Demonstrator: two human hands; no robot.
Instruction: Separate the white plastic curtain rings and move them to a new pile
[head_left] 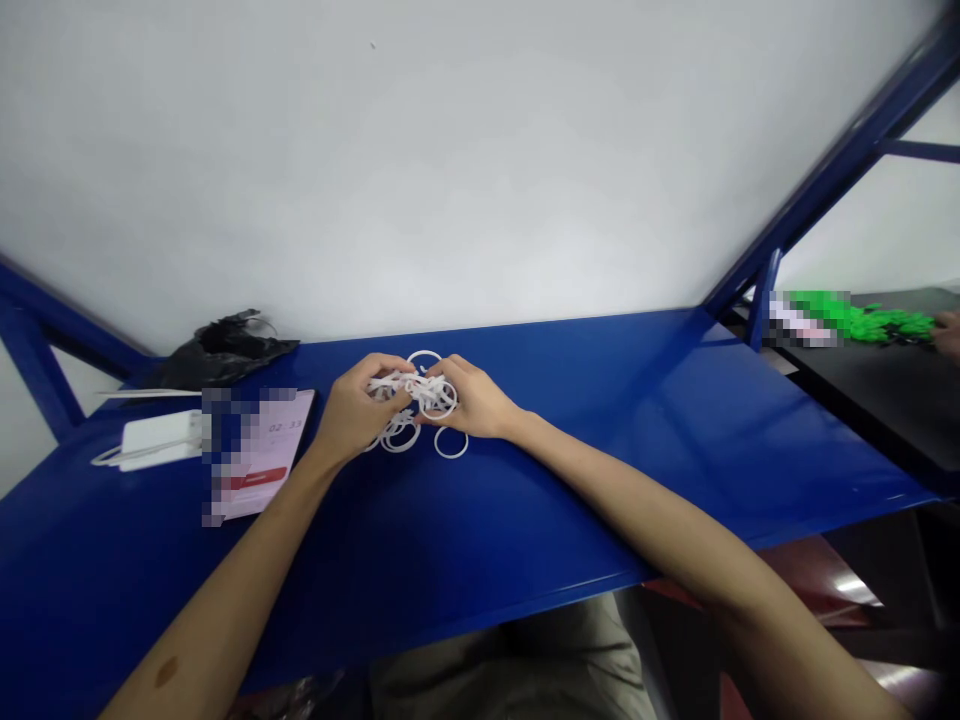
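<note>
A tangled bunch of thin white rings point(411, 386) is gathered between my two hands over the blue table point(600, 400). My left hand point(365, 402) curls around the bunch from the left, thumb towards the middle. From the right, my right hand point(474, 397) grips the other side, its fingertips partly hidden among the rings. Below the hands, several loose rings point(401, 437) lie on the tabletop, and one separate ring point(451, 457) rests beneath my right hand. The rings' material is too small to make out.
Left of my arm lies a phone point(274, 450) with a lit, partly blurred screen. Beside it are a white charger-like block with a cable point(157, 440) and a crumpled black plastic bag point(229, 348). At far right, bright green pieces point(870, 318) sit on a black surface near another person's hand point(946, 332).
</note>
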